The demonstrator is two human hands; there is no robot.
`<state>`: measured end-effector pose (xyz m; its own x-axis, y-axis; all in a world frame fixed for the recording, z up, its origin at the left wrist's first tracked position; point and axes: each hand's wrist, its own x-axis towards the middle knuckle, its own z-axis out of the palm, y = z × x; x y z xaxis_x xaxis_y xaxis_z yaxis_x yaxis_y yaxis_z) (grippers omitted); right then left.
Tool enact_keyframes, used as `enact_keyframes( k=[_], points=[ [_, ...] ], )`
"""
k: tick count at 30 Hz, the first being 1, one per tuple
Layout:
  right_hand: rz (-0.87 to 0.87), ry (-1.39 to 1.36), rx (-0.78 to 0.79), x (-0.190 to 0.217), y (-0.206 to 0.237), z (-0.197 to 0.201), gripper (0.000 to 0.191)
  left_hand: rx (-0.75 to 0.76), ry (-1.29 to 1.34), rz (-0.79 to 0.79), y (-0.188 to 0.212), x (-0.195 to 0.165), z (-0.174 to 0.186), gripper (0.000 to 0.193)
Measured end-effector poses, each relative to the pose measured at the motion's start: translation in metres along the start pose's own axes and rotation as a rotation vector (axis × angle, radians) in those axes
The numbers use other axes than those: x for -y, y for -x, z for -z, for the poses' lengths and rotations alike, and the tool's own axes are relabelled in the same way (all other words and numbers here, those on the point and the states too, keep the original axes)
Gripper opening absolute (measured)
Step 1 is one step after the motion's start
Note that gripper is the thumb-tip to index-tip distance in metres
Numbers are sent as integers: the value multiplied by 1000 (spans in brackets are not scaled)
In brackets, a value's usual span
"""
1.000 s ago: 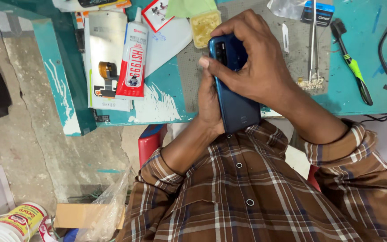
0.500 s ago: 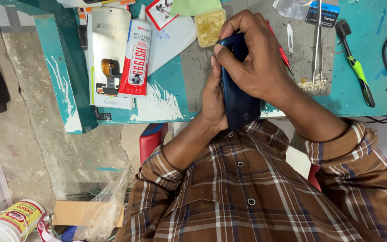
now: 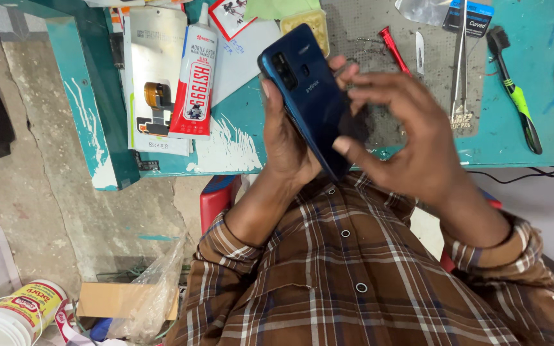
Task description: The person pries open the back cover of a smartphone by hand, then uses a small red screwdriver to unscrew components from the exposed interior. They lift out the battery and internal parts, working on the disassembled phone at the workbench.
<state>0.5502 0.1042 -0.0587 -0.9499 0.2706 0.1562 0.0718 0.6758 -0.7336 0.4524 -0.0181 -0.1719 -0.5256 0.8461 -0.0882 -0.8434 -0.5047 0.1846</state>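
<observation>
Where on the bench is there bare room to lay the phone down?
Bare teal top shows along the near edge, under the right hand, and between the tweezers and the green-handled brush. Left of the phone, the glue tube and cards crowd it.

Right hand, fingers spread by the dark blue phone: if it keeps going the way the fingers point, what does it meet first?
The right hand points left at the dark blue smartphone's glossy back, held by the left hand. It would probably meet that back first; the thumb already seems to touch its lower edge.
</observation>
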Motion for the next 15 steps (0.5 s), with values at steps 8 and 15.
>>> enact_keyframes(
  k=[8,15],
  points=[
    [-182,209,96,12,17,-27,93,22,68,-60,1,-4,-7,87],
    [-152,295,66,21,14,-42,93,-67,75,-102,12,-7,7,98]
  ],
)
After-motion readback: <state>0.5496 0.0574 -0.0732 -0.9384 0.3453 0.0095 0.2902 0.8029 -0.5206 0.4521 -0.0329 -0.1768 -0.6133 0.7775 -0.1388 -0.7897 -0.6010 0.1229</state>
